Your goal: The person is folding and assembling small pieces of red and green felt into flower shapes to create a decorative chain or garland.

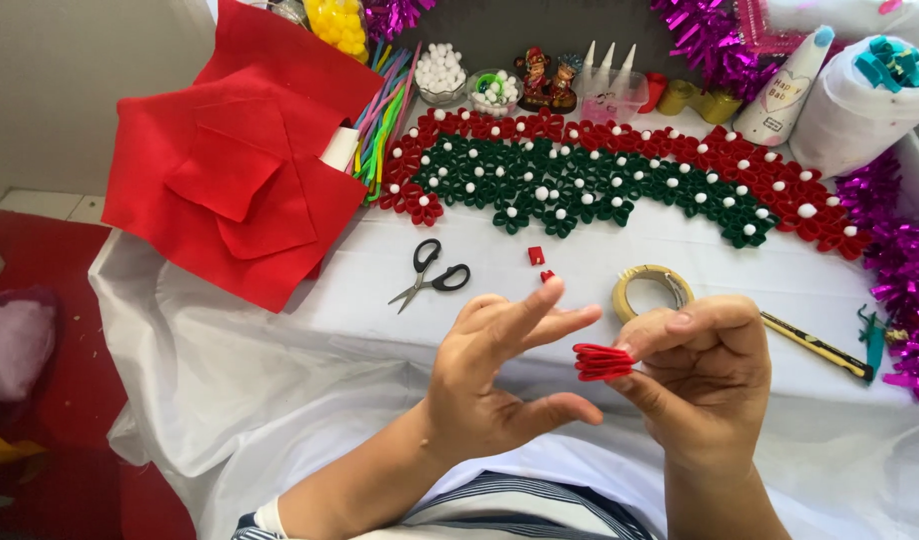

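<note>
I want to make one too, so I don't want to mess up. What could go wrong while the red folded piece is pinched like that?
The right hand pinches the folded red felt piece only at one end, so the folds might spring open if the grip loosens. The left hand is open, not helping hold it. The scissors lie open on the white cloth close by, so a reaching finger could perhaps get nicked.

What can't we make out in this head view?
- Folded red felt piece: its far end is hidden inside the right hand.
- Left hand: palm side is turned away.
- Yellow utility knife: blade end is too small.
- Tinsel: cut off by the right edge.
</note>
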